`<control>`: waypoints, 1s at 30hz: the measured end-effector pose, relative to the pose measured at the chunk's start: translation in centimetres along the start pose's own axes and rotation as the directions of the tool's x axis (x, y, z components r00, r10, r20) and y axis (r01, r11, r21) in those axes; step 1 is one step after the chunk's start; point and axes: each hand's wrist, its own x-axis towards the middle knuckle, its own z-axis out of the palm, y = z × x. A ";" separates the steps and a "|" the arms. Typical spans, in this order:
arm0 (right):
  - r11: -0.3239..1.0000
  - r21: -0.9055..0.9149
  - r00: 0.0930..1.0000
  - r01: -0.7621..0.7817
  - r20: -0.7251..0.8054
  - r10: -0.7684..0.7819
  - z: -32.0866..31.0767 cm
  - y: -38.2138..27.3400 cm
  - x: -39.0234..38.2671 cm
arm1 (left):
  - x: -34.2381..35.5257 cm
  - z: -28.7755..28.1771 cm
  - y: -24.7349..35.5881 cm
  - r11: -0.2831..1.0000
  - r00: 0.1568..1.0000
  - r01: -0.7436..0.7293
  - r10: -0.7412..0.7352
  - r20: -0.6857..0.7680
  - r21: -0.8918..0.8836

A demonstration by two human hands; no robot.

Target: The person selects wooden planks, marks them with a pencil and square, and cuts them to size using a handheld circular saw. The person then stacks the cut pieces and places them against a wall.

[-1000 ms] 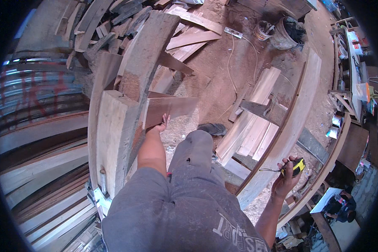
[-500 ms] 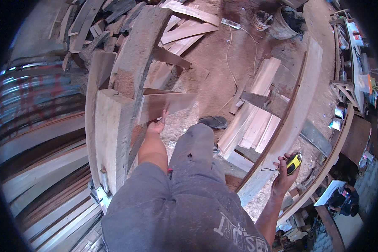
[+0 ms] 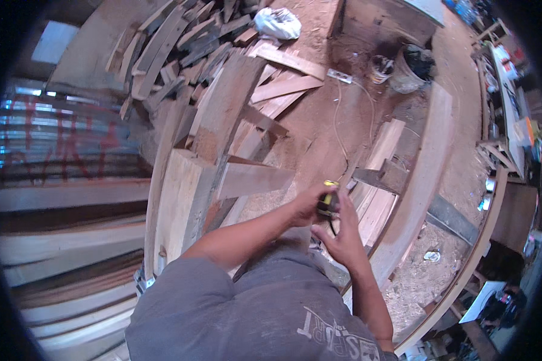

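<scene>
A yellow and black tape measure point(image 3: 327, 203) is held up in front of my body, with a dark strap hanging below it. My left hand point(image 3: 309, 204) is closed around its left side, slightly blurred. My right hand point(image 3: 347, 236) is right beside it, thumb spread away from the fingers and fingertips close to the case. Whether those fingertips touch the case I cannot tell. A long wooden plank point(image 3: 420, 174) runs along the right, and thick wooden beams point(image 3: 183, 189) stand on the left.
Cut boards point(image 3: 376, 207) lie under the hands' far side. Scrap wood point(image 3: 190, 45) is heaped at the far left beside a white bag point(image 3: 277, 24). A cord runs from a power strip point(image 3: 340, 76) across the dirt floor near a bucket point(image 3: 413, 67). Another person point(image 3: 504, 307) is at far lower right.
My right hand has brought the tape measure leftward from beside the plank to the middle. My left hand has come off the beam side and closed on it. The view has shifted.
</scene>
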 end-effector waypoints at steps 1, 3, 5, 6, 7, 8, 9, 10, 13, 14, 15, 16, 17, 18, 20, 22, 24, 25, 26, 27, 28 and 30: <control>0.999 0.046 0.999 -0.020 0.047 0.018 -0.7 -1.0 -0.3 | -0.2 -0.9 1.5 1.000 0.998 -0.010 0.010 -0.062 0.008; 0.987 0.130 0.991 -0.098 0.100 0.085 -2.7 -1.9 -1.4 | -0.8 -3.1 7.5 0.979 0.978 -0.108 0.136 -0.157 0.174; 0.946 0.259 0.981 -0.195 0.042 0.190 -4.1 -2.0 -3.5 | -4.2 -4.0 15.3 0.566 0.761 -0.352 0.636 -0.124 0.745; 0.919 0.314 0.969 -0.240 0.025 0.245 -5.0 -1.6 -5.0 | -6.3 -5.3 18.3 0.227 0.579 -0.252 0.815 -0.041 0.941; 0.888 0.369 0.956 -0.274 0.000 0.295 -5.7 -1.1 -6.8 | -8.3 -6.6 21.3 -0.006 0.439 -0.058 0.898 0.030 0.998; 0.917 0.312 0.945 -0.247 -0.133 0.299 -5.5 0.1 -8.7 | -9.1 -9.2 23.7 -0.069 0.418 0.240 0.908 -0.039 0.968; 0.889 0.344 0.906 -0.302 -0.186 0.380 -5.9 0.8 -10.5 | -9.9 -11.4 26.0 -0.133 0.398 0.518 0.912 -0.101 0.845; 0.854 0.386 0.856 -0.350 -0.238 0.459 -6.3 1.3 -12.4 | -10.5 -12.7 26.6 -0.217 0.464 0.464 0.885 -0.027 0.859; 0.760 0.493 0.686 -0.424 -0.374 0.625 -5.1 3.2 -17.2 | -8.1 -14.8 28.1 -0.347 0.561 0.475 0.827 0.025 0.809; 0.740 0.529 0.633 -0.414 -0.417 0.652 -4.1 3.9 -18.8 | -7.2 -14.4 28.8 -0.377 0.564 0.490 0.825 0.043 0.786; 0.721 0.563 0.573 -0.405 -0.458 0.680 -3.5 4.2 -20.2 | -6.1 -13.8 29.2 -0.406 0.568 0.504 0.821 0.061 0.762; 0.701 0.589 0.541 -0.401 -0.466 0.701 -3.2 3.7 -21.3 | -4.9 -13.2 29.6 -0.431 0.567 0.522 0.820 0.078 0.736; 0.703 0.588 0.493 -0.400 -0.509 0.706 -2.1 3.7 -22.3 | -3.4 -12.0 29.7 -0.460 0.567 0.528 0.817 0.108 0.714; 0.702 0.587 0.440 -0.403 -0.549 0.711 -0.7 4.0 -23.4 | -1.6 -10.5 29.7 -0.495 0.569 0.537 0.810 0.141 0.683; 0.634 0.635 0.312 -0.441 -0.554 0.772 -0.4 2.8 -24.9 | 2.1 -6.9 29.0 -0.561 0.562 0.552 0.797 0.222 0.617; 0.587 0.703 0.219 -0.402 -0.549 0.807 0.5 1.4 -26.7 | 5.4 -2.4 26.5 -0.641 0.527 0.524 0.761 0.377 0.561; 0.593 0.720 0.120 -0.360 -0.594 0.795 1.9 1.1 -27.9 | 8.6 2.5 22.6 -0.771 0.469 0.393 0.637 0.612 0.502; 0.601 0.730 0.056 -0.325 -0.620 0.783 2.5 0.5 -28.3 | 10.6 5.5 20.0 -0.856 0.440 0.268 0.516 0.735 0.441; 0.610 0.736 -0.011 -0.292 -0.641 0.768 3.0 -0.1 -29.0 | 12.5 8.6 16.8 -0.936 0.402 0.087 0.347 0.847 0.342; 0.626 0.734 -0.066 -0.263 -0.662 0.747 3.6 -0.6 -29.3 | 13.9 11.4 13.3 -0.968 0.363 -0.115 0.168 0.917 0.223; 0.687 0.686 -0.211 -0.239 -0.728 0.653 4.6 -0.6 -29.2 | 14.3 14.2 9.4 -0.944 0.312 -0.316 -0.011 0.950 0.093; 0.589 0.784 -0.489 -0.196 -0.599 0.634 6.5 -2.2 -30.2 | 13.7 18.6 0.4 -0.699 0.223 -0.710 -0.339 0.914 -0.086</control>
